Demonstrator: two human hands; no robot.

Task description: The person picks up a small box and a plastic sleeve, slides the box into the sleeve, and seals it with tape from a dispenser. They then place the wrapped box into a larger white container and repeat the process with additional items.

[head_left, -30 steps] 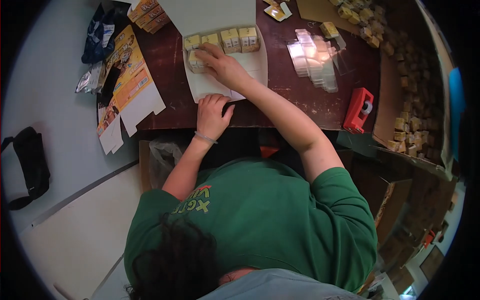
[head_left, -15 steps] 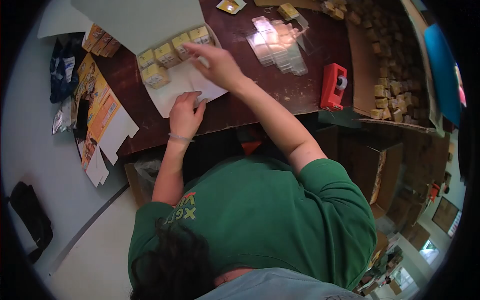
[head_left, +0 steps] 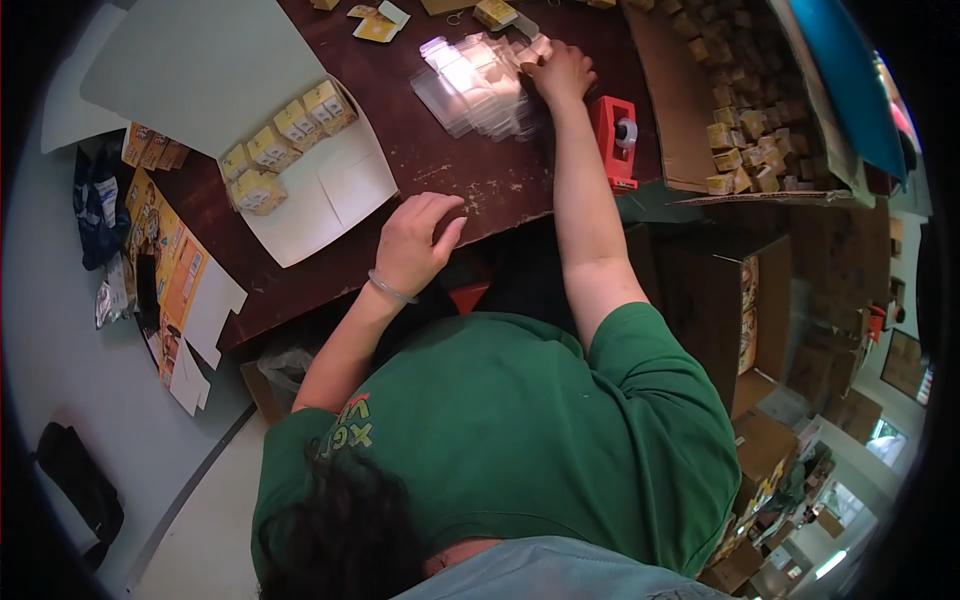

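Observation:
My right hand (head_left: 562,74) is at the right edge of a pile of flat clear plastic boxes (head_left: 470,90), its fingers closed on the edge of one clear piece. Over the table's front edge, my left hand (head_left: 420,235) is held with fingers loosely bent and thumb apart, nothing in it. To its left lies an open white carton (head_left: 340,195), lid folded back. Several small yellow-and-white boxes (head_left: 270,147) stand in a row along its far side, one more in front of them at the left.
A red tape dispenser (head_left: 617,150) stands right of the plastic pile. Beyond it, a large cardboard box (head_left: 680,110) holds many small yellow boxes (head_left: 750,140). Printed flat cartons (head_left: 180,270) hang at the table's left side. A small opened yellow-white carton (head_left: 380,20) lies at the back.
My right hand has left the small boxes in the white carton and moved right to the clear plastic pile. My left hand has come off the carton. The view has shifted right.

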